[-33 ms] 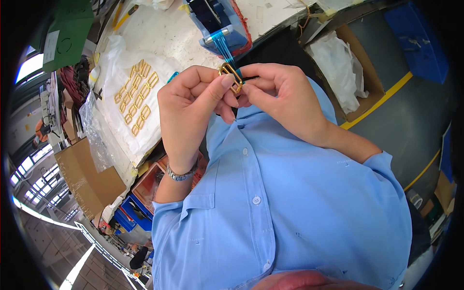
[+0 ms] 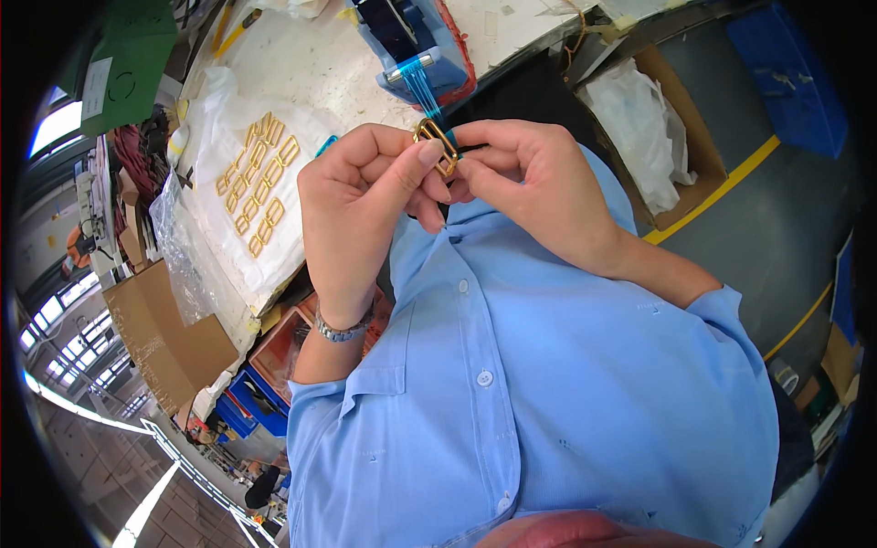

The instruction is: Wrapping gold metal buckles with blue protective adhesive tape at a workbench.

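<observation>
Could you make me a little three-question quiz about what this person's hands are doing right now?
1. True or false: both hands pinch one gold buckle.
2. What colour is the tape stretched from the dispenser to the buckle?
3. Where do the spare buckles lie? A) on white sheet B) in the cardboard box C) on the floor

Key: 1 true. 2 blue. 3 A. The left hand and right hand meet at chest height.

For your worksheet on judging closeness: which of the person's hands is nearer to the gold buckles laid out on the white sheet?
Left. The left hand is just beside the gold buckles on the white sheet; the right hand lies farther away, beyond the left.
</observation>
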A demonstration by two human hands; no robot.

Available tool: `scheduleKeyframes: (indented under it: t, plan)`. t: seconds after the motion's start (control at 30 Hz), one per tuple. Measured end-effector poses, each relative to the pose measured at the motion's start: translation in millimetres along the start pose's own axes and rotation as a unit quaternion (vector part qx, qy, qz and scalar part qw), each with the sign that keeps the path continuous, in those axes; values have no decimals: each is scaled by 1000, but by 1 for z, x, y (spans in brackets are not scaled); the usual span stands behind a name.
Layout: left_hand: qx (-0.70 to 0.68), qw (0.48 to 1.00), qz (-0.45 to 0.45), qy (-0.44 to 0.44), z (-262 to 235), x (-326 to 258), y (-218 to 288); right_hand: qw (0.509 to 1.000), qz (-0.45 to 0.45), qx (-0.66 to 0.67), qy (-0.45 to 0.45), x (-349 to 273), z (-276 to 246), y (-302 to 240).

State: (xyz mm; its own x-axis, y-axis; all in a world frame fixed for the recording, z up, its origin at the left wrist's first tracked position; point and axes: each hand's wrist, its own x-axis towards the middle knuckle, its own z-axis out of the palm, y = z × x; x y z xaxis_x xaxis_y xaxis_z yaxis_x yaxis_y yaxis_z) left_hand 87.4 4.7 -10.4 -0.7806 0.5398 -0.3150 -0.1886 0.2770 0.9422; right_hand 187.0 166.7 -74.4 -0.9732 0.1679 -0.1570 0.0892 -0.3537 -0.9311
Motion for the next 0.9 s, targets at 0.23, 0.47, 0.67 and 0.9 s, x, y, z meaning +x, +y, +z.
scheduleKeyframes:
  t: [0.23,0.47,0.67,0.9]
  plan:
    - [1,1000,-11,-3,-2,9,-6,997,-33,-69,-17,1,0,4]
    - [3,1000,-23,-17,-7,19,-10,1000,7,10,-11,7,0,7]
    - [31,999,-18,-16,-2,23,-15,999,23,47,-6,9,-3,10]
    - [-48,998,27,-10,-5,23,-42,999,25,39,-7,7,-3,7]
